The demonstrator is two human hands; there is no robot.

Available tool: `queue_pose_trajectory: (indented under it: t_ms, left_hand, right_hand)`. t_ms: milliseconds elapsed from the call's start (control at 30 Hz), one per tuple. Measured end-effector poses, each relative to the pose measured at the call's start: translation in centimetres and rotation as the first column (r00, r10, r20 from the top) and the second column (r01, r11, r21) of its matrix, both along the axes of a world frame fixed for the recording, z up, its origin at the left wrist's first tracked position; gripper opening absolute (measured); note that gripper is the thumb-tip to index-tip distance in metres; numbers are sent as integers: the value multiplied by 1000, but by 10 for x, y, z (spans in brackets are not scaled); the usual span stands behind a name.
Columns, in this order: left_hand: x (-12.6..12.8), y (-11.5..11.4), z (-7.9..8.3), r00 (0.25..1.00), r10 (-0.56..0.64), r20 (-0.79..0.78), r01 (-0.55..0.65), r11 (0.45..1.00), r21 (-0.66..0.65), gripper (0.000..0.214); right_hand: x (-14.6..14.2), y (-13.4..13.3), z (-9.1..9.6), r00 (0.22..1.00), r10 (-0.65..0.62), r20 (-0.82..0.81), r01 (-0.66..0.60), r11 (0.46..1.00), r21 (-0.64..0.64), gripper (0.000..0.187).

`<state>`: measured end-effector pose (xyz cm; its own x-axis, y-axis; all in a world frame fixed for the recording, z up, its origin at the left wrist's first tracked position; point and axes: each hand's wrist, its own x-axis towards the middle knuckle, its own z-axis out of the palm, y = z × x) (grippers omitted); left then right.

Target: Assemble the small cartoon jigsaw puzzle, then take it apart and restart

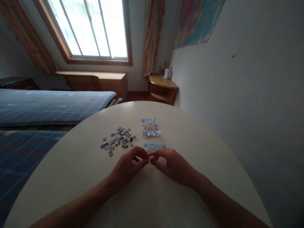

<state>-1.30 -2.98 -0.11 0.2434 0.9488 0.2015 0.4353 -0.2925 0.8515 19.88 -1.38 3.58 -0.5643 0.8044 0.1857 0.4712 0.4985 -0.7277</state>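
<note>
My left hand (130, 163) and my right hand (173, 164) meet fingertip to fingertip above the near middle of the table. Between their pinched fingers is a small jigsaw piece (152, 159), partly covered by the fingertips. Just beyond them lies a joined strip of jigsaw pieces (154, 146) in teal with pale lettering, its lower part hidden by my fingers. A loose pile of jigsaw pieces (122, 138) spreads to the left of the strip. Farther back, a colourful picture sheet or packet (150, 127) with a blue cartoon figure lies flat.
The round white table (197, 152) fills the foreground. To its left are beds with blue plaid covers (52, 106). A wooden corner shelf (162, 83) and a desk (111, 76) stand past the far edge, and a white wall (249, 95) runs along the right.
</note>
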Motion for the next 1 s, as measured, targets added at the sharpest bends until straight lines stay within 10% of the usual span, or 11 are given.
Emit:
queue_pose_trajectory:
  t_ms: [300, 633, 1000]
  left_hand:
    - [-7, -3, -2, 769, -199, -607, 398, 893, 212, 60]
    - [-10, -2, -2, 713, -227, -664, 426, 892, 153, 57]
    - [-11, -2, -4, 705, -216, -675, 429, 888, 164, 56]
  right_hand:
    - [26, 28, 2, 942, -298, -156, 249, 929, -273, 21]
    - [37, 35, -1, 925, -379, -2, 354, 865, -356, 8]
    - [36, 32, -5, 948, -259, 184, 300, 922, -245, 13]
